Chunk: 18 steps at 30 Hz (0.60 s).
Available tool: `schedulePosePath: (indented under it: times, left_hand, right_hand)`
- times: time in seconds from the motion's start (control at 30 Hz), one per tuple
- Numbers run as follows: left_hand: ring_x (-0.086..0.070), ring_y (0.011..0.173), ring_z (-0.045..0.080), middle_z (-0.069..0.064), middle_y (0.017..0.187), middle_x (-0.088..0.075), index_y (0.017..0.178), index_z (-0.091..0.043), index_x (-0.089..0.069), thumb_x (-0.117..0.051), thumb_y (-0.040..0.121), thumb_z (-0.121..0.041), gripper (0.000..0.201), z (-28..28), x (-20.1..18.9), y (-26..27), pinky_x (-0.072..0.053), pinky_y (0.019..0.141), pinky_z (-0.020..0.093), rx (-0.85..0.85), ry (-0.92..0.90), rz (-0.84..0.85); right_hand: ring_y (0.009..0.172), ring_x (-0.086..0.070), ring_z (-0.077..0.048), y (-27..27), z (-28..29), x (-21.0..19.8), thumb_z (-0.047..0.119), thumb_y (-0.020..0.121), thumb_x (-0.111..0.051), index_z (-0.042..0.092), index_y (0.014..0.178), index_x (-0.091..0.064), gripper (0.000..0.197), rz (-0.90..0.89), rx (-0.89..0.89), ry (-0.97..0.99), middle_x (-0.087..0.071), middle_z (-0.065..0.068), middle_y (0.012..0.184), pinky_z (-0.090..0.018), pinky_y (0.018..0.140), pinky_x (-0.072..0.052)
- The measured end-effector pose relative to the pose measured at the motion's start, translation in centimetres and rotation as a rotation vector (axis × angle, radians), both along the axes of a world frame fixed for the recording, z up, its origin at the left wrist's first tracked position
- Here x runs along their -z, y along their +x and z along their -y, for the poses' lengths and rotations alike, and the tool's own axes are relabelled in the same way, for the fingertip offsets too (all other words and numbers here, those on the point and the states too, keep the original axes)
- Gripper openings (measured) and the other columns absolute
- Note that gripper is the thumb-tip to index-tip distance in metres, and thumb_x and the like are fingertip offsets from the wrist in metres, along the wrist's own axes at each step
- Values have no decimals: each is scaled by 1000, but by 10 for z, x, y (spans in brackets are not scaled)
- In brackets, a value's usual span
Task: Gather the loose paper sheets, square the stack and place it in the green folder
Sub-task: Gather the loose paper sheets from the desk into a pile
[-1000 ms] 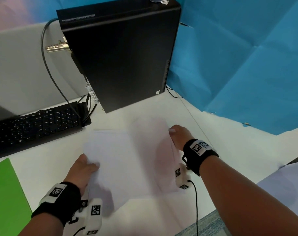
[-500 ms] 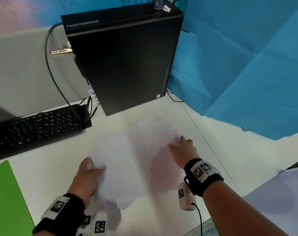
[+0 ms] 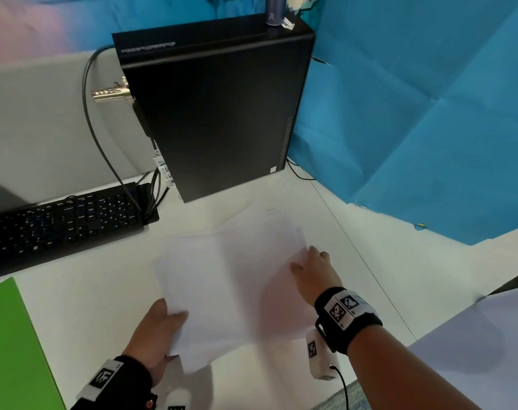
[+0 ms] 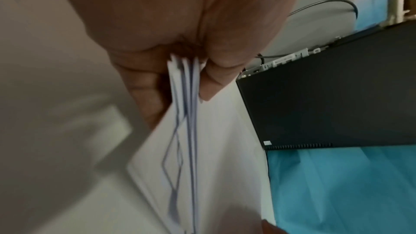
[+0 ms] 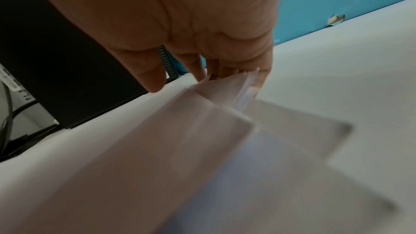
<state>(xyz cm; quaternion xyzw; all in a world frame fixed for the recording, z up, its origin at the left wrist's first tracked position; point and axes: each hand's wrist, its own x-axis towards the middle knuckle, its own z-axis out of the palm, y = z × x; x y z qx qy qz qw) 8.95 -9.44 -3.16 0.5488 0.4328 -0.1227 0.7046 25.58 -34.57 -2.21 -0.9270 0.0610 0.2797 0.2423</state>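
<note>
A stack of white paper sheets (image 3: 231, 285) hangs tilted just above the white desk, its edges uneven. My left hand (image 3: 155, 332) grips the stack's near left corner; in the left wrist view thumb and fingers pinch the sheets (image 4: 186, 106). My right hand (image 3: 314, 270) holds the far right corner, and the right wrist view shows its fingers (image 5: 258, 77) around the fanned sheet edges (image 5: 225, 95). The green folder (image 3: 12, 344) lies closed at the desk's left edge.
A black computer tower (image 3: 219, 108) stands right behind the sheets, with cables and a black keyboard (image 3: 59, 226) to its left. Blue paper (image 3: 414, 113) covers the wall at the right. A pale sheet (image 3: 471, 350) lies at the lower right.
Both hands have drawn back toward me with the stack. The right hand slid from the stack's top edge to its right corner, and the sheets lie flatter.
</note>
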Motion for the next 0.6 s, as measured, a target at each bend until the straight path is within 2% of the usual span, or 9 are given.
schedulePosePath:
  times: [0.07,0.13,0.2,0.3,0.4,0.47,0.53,0.6]
  left_hand:
    - [-69,97,35,17,112,-74,115,-11,-61,-57,92,0,26,0,-4,-6,-56,73,47,35,-44,-11]
    - [-70,103,38,17,116,-75,121,-11,-63,-60,92,-2,31,-1,-8,-8,-57,80,50,80,-111,-25]
    - [-69,109,41,18,117,-75,121,-8,-65,-62,92,-5,30,-2,-8,-5,-55,87,53,34,-135,-20]
    - [-68,108,42,22,120,-72,123,-5,-62,-58,93,3,32,-6,-5,6,-54,87,51,-67,-98,32]
    - [-70,103,41,22,117,-73,123,-4,-58,-54,91,11,35,-4,-11,9,-55,89,52,-38,-79,80]
    - [-70,102,40,20,113,-75,121,-7,-61,-52,91,12,36,-7,-19,6,-54,91,54,-25,-99,104]
    - [-69,103,42,22,113,-75,120,-8,-62,-53,89,11,38,-14,-25,-1,-49,98,60,-26,-142,115]
    - [-68,103,45,26,114,-73,121,-6,-62,-63,80,9,44,-22,-25,-11,-48,98,61,-16,-185,113]
  right_hand:
    - [103,-59,-41,-5,6,2,35,89,-45,16,122,-46,38,-21,-1,-23,-46,-13,120,-48,92,-51]
    - [102,-59,-41,-8,11,3,34,89,-42,25,129,-44,41,-41,-33,-40,-44,-11,119,-45,90,-51]
    - [101,-59,-40,-4,10,1,35,89,-41,31,134,-43,44,-50,-40,-25,-44,-12,120,-44,90,-51]
    - [100,-61,-40,4,12,0,37,91,-43,36,136,-44,45,-69,3,24,-45,-12,125,-45,92,-51]
    - [107,-59,-39,7,19,-1,41,90,-51,28,139,-44,51,-52,71,67,-46,-12,127,-46,95,-51]
    - [111,-59,-35,11,27,-1,46,87,-57,21,136,-47,56,-33,128,107,-51,-12,130,-40,93,-50]
    - [106,-63,-30,10,37,-3,47,85,-63,16,129,-53,54,-75,139,180,-61,-9,121,-34,86,-47]
    - [91,-68,-29,4,47,-3,39,84,-69,6,118,-59,48,-186,224,392,-70,-11,104,-38,81,-52]
